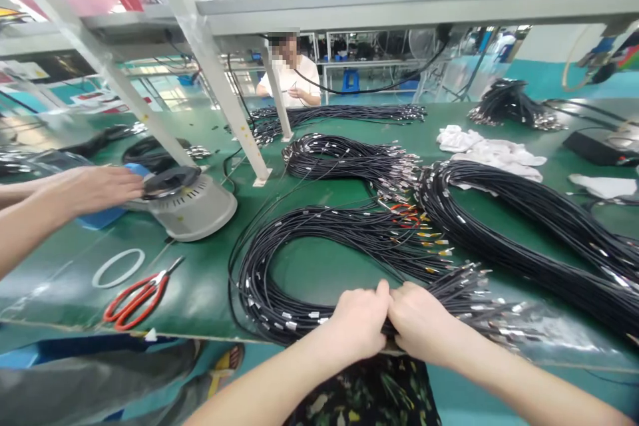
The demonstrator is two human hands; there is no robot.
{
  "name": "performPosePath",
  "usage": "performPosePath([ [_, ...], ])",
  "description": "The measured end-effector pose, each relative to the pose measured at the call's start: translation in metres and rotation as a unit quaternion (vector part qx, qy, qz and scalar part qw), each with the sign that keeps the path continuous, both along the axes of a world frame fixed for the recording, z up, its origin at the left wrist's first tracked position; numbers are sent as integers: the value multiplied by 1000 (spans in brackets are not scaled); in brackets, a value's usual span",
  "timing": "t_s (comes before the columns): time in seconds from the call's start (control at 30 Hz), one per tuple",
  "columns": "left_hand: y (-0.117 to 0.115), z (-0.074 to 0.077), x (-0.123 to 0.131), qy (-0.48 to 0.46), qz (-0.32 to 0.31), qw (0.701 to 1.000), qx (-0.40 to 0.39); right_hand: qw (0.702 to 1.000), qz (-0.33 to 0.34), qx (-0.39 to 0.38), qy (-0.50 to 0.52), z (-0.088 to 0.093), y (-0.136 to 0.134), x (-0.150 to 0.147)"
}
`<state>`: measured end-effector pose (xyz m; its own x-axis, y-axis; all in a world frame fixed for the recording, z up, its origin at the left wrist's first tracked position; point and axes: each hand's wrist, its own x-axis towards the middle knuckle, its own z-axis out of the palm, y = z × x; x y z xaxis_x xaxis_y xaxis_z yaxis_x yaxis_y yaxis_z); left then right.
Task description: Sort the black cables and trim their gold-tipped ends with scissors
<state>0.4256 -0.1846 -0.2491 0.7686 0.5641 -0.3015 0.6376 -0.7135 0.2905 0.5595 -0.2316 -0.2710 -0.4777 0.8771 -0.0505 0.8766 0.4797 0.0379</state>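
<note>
Glossy green worktop (pixel 204 293) spreads out ahead of the hands, beneath a grey metal shelf (pixel 409 16), with a co-worker in a white top (pixel 305 80) beyond its far side. Directly under and ahead of the hands lies a thick U-shaped bundle of black cables with silver and yellow tips (pixel 319 221). Its long axis runs left to right — the bend to the left of the hands, the loose tips to their right — and both hands meet on its near leg, by the table edge. Left hand (pixel 357 323) is nearer to the bend; right hand (pixel 422 319) is nearer to the tips.

Both hands are closed, fingers curled in and thumbs almost together, touching the near leg; whether they grip the cables themselves or something thin around them is hidden, so I cannot tell.

Well to the left of the hands lie red-handled metal cutters (pixel 142 296) and a white plastic ring (pixel 118 268). Past those, another person's hand (pixel 102 185) reaches to a grey cone-shaped device (pixel 197 210). Ahead and right of the hands stretches a second long black cable bundle (pixel 504 243).
</note>
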Motion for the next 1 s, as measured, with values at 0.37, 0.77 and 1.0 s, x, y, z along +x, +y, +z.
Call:
performPosePath([
  [0.37,-19,-8,-8,32,-47,998,35,989,-66,-73,113,38,-17,20],
  [0.77,6,13,-41,38,-135,978,157,984,-117,51,127,19,52,68],
  [1.0,17,-35,-44,65,-120,979,154,982,-76,135,105,-23,94,35],
])
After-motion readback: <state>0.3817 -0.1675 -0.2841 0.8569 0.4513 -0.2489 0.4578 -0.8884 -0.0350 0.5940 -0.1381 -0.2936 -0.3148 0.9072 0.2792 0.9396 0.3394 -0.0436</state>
